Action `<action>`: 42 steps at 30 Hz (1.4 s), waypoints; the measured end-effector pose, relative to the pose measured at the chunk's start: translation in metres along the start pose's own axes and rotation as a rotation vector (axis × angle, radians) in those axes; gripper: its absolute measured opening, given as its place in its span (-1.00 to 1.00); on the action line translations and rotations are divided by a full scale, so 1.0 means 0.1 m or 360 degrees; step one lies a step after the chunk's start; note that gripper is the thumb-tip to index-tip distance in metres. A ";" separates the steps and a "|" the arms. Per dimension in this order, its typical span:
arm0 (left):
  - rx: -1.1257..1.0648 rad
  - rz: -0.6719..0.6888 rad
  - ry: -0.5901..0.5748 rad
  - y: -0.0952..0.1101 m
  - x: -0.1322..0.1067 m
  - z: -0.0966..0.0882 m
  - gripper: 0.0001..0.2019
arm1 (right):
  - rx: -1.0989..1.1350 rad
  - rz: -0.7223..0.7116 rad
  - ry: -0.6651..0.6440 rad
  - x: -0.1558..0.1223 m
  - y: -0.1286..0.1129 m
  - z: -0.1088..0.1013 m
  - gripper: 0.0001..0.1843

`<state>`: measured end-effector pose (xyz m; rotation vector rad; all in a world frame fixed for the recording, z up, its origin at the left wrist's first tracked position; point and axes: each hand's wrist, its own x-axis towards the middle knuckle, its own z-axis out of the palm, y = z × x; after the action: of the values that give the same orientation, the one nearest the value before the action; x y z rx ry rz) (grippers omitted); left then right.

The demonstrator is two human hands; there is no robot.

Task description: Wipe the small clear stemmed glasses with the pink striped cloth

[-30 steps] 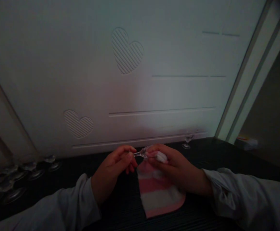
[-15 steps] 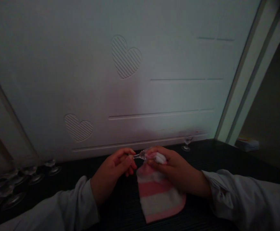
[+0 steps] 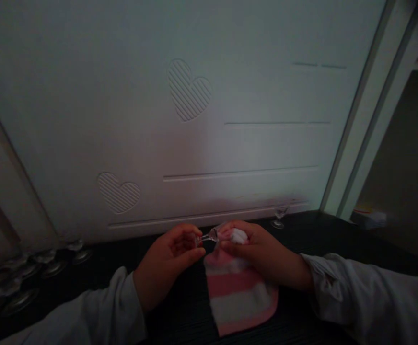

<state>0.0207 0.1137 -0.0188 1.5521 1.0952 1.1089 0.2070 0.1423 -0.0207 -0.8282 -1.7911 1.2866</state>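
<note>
A small clear stemmed glass [image 3: 209, 235] lies sideways between my hands, over the dark table. My left hand [image 3: 173, 254] has its curled fingers and thumb around the foot end of the glass, with the thumb stretched along below. My right hand [image 3: 252, 244] is closed on a pink and white striped cloth [image 3: 238, 302], bunched against the bowl of the glass. The lower part of the cloth hangs down flat toward the table. The fingers and cloth mostly hide the bowl.
Several stemmed glasses [image 3: 20, 302] stand at the left on the dark table [image 3: 180, 311]. One more glass [image 3: 279, 218] is at the back right, close to the pale panel [image 3: 133, 96] with carved hearts. White papers [image 3: 369, 218] lie farther right.
My left thumb has moved away from the stem and the fingers have loosened around the foot. The right hand keeps its grip on the cloth at the bowl.
</note>
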 end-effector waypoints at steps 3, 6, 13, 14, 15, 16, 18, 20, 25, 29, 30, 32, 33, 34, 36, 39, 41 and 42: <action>0.0100 0.0058 0.0015 -0.02 -0.01 0.00 -0.82 | -0.0009 0.0006 -0.0002 0.00 0.00 0.00 -0.88; 0.0239 0.0151 0.0043 -0.05 -0.02 -0.01 -0.84 | -0.0032 -0.0005 -0.0005 0.00 0.00 0.00 -0.87; -0.0026 -0.0005 -0.0053 -0.04 0.04 -0.03 -0.54 | -0.0238 -0.0110 0.0086 -0.04 -0.02 0.02 -0.91; -0.0083 -0.0050 -0.0052 -0.04 0.05 -0.03 -0.54 | -0.0287 -0.0135 0.0098 -0.05 -0.03 0.02 -0.91; -0.0134 -0.0099 -0.0048 -0.04 0.06 -0.03 -0.58 | -0.0332 -0.0152 0.0106 -0.05 -0.03 0.03 -0.91; -0.0179 -0.0149 -0.0051 -0.04 0.07 -0.03 -0.61 | -0.0374 -0.0166 0.0117 -0.05 -0.03 0.03 -0.91; -0.0246 -0.0240 -0.0095 -0.04 0.07 -0.03 -0.61 | -0.0432 -0.0206 0.0144 -0.06 -0.02 0.03 -0.91; -0.0252 -0.0276 -0.0168 -0.04 0.07 -0.03 -0.61 | -0.0493 -0.0254 0.0147 -0.06 -0.03 0.04 -0.91; -0.0192 -0.0235 -0.0190 -0.02 0.07 -0.03 -0.69 | -0.0618 -0.0303 0.0074 -0.07 -0.06 0.04 -0.90; -0.0161 -0.0243 -0.0116 -0.01 0.07 -0.02 -0.72 | -0.0591 -0.0253 0.0062 -0.07 -0.07 0.04 -0.90; -0.0162 -0.0241 -0.0114 -0.01 0.07 -0.02 -0.73 | -0.0579 -0.0246 0.0062 -0.07 -0.06 0.04 -0.90; -0.0168 -0.0228 -0.0118 -0.02 0.08 -0.03 -0.74 | -0.0545 -0.0234 0.0054 -0.07 -0.05 0.04 -0.90; -0.0173 -0.0222 -0.0127 -0.03 0.08 -0.03 -0.74 | -0.0526 -0.0222 0.0048 -0.07 -0.04 0.04 -0.90; -0.0181 -0.0215 -0.0135 -0.04 0.08 -0.04 -0.74 | -0.0505 -0.0209 0.0045 -0.07 -0.03 0.04 -0.91; -0.0193 -0.0203 -0.0150 -0.06 0.10 -0.05 -0.74 | -0.0474 -0.0176 0.0045 -0.06 -0.02 0.04 -0.91; -0.0193 -0.0196 -0.0155 -0.08 0.11 -0.06 -0.75 | -0.0454 -0.0155 0.0046 -0.06 -0.02 0.05 -0.90; -0.0183 -0.0187 -0.0148 -0.09 0.10 -0.05 -0.76 | -0.0443 -0.0149 0.0039 -0.06 -0.04 0.05 -0.90; -0.0174 -0.0182 -0.0141 -0.09 0.10 -0.04 -0.77 | -0.0446 -0.0144 0.0033 -0.07 -0.06 0.06 -0.90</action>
<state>0.0174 0.1259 -0.0248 1.4219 1.0333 0.9969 0.2053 0.1320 -0.0175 -0.8965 -1.9970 0.9789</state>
